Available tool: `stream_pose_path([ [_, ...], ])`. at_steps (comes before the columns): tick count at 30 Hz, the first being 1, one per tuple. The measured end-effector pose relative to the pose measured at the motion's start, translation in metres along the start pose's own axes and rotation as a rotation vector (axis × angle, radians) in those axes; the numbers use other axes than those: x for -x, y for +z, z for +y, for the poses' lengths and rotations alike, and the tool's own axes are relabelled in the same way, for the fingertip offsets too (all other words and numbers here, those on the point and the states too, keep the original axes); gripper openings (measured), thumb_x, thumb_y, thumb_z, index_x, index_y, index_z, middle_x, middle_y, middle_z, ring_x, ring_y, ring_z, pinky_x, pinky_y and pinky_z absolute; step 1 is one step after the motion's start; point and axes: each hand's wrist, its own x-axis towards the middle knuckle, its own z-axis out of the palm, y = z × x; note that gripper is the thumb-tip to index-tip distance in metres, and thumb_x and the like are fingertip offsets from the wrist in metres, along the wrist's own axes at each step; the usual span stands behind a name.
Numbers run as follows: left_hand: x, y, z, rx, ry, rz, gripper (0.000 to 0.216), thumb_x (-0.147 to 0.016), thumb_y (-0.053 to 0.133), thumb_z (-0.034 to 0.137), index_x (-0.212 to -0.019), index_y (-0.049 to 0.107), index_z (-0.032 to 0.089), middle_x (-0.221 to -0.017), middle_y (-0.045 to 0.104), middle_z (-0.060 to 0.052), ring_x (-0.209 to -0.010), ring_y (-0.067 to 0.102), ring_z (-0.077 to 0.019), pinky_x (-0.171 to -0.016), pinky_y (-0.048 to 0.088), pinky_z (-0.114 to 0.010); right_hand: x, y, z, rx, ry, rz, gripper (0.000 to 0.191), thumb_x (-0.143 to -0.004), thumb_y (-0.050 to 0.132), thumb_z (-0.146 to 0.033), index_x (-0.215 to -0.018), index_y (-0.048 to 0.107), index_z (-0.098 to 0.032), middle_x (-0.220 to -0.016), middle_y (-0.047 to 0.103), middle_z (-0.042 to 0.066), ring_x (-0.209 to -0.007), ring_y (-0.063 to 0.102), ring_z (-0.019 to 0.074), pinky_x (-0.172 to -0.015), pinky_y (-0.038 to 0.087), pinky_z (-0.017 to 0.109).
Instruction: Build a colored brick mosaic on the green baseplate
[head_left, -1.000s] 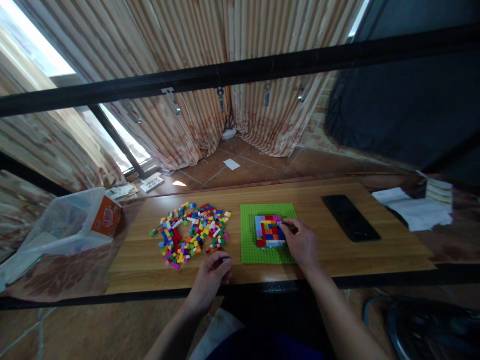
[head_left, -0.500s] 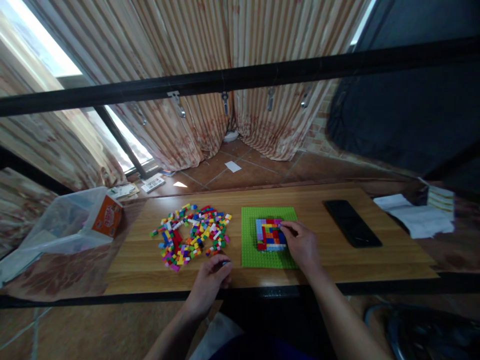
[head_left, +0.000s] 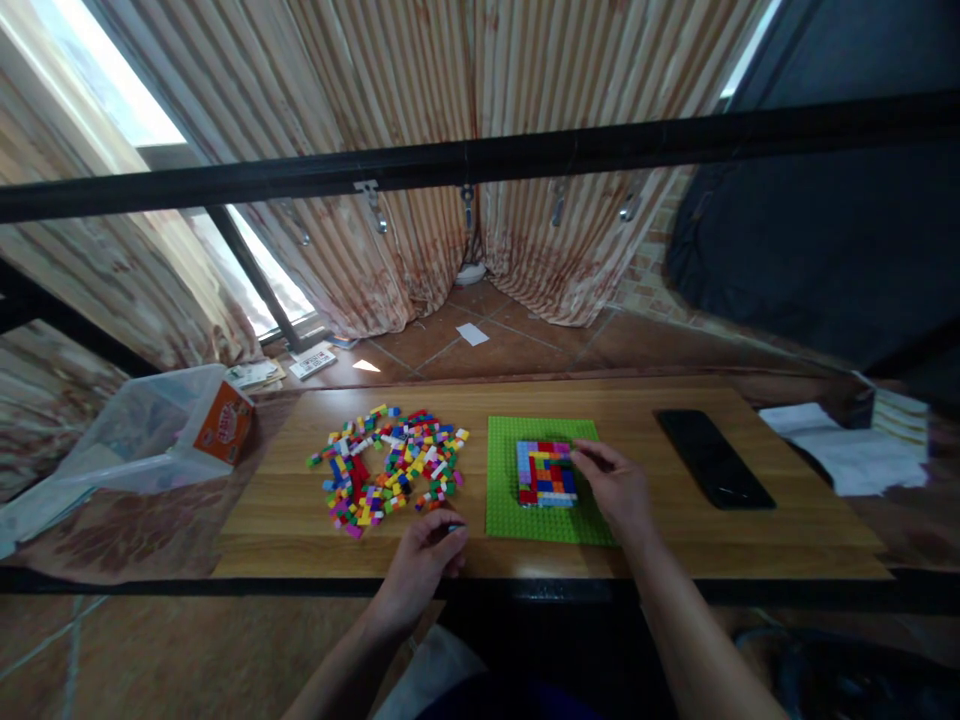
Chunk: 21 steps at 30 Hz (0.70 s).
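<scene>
A green baseplate lies on the wooden table, with a flat block of coloured bricks built on it. My right hand rests at the block's right edge, fingers curled and pinched against its top right corner. Left of the plate lies a loose pile of small coloured bricks. My left hand sits near the table's front edge below the pile, fingers closed on a small dark piece.
A black phone lies to the right of the plate. A clear plastic tub with an orange box stands off the table's left end. White papers lie at the far right. A black bar crosses above.
The view has shifted slightly, so everything sits a little lower and to the right. My right hand has drawn back a little along the block's right edge. The left hand stays put.
</scene>
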Motion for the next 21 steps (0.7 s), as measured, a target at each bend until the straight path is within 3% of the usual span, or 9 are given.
stream_pose_path([
  [5, 0.0, 0.0, -0.001, 0.011, -0.004, -0.004, 0.036, -0.065, 0.073, 0.043, -0.085, 0.059, 0.016, -0.055, 0.052, 0.006, -0.048, 0.047, -0.0082, -0.047, 0.035, -0.021, -0.009, 0.006, -0.002, 0.11, -0.003, 0.009, 0.043, -0.08, 0.056, -0.053, -0.1, 0.072, -0.018, -0.096, 0.073, 0.01, -0.084, 0.067, 0.0234, -0.077, 0.052, 0.04],
  [10, 0.0, 0.0, 0.0, 0.016, 0.003, 0.002, 0.035, -0.065, 0.073, 0.043, -0.084, 0.06, 0.015, -0.056, 0.053, 0.005, -0.048, 0.048, -0.0086, -0.048, 0.036, -0.021, -0.014, 0.014, -0.006, 0.19, -0.035, -0.057, 0.036, -0.078, 0.058, -0.051, -0.09, 0.075, -0.022, -0.094, 0.074, 0.008, -0.086, 0.066, 0.0236, -0.083, 0.05, 0.041],
  [16, 0.001, 0.0, 0.0, 0.01, 0.022, 0.006, 0.032, -0.067, 0.072, 0.041, -0.082, 0.061, 0.015, -0.056, 0.053, 0.004, -0.05, 0.048, -0.0089, -0.049, 0.037, -0.021, -0.011, 0.016, -0.005, 0.198, -0.024, -0.062, 0.034, -0.077, 0.059, -0.05, -0.087, 0.075, -0.022, -0.09, 0.075, 0.007, -0.081, 0.067, 0.0232, -0.078, 0.051, 0.039],
  [21, 0.001, 0.005, 0.0, 0.097, 0.006, -0.005, 0.032, -0.065, 0.075, 0.04, -0.081, 0.062, 0.015, -0.057, 0.052, 0.005, -0.052, 0.049, -0.0088, -0.05, 0.037, -0.021, -0.009, 0.017, -0.006, 0.195, -0.048, -0.055, 0.036, -0.078, 0.057, -0.052, -0.086, 0.075, -0.022, -0.093, 0.074, 0.008, -0.087, 0.066, 0.0237, -0.083, 0.05, 0.04],
])
